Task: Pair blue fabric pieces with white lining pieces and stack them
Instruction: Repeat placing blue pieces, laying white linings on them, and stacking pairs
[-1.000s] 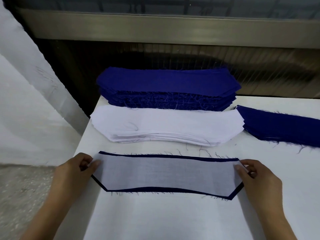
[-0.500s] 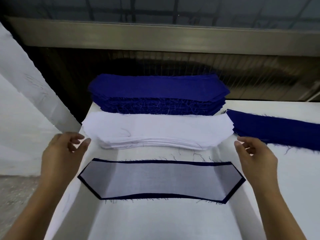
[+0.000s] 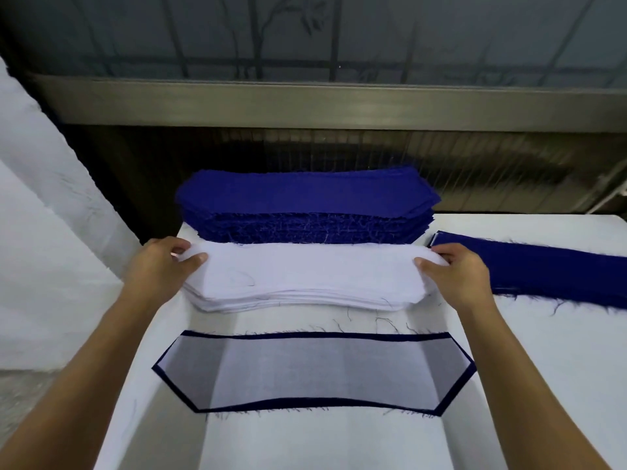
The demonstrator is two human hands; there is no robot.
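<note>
Head view shows left hand [image 3: 163,266] and right hand [image 3: 458,271] pinching the ends of the top lining [image 3: 305,262] on the white stack [image 3: 298,298], between blue stack [image 3: 305,198] and finished pair [image 3: 312,371]; thin sheets could cling and lift doubled

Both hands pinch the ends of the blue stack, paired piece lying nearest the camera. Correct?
No. The left hand and right hand pinch the ends of the white lining stack; the blue stack sits behind it, untouched. The paired piece does lie nearest the camera. Head view shows it.
</note>
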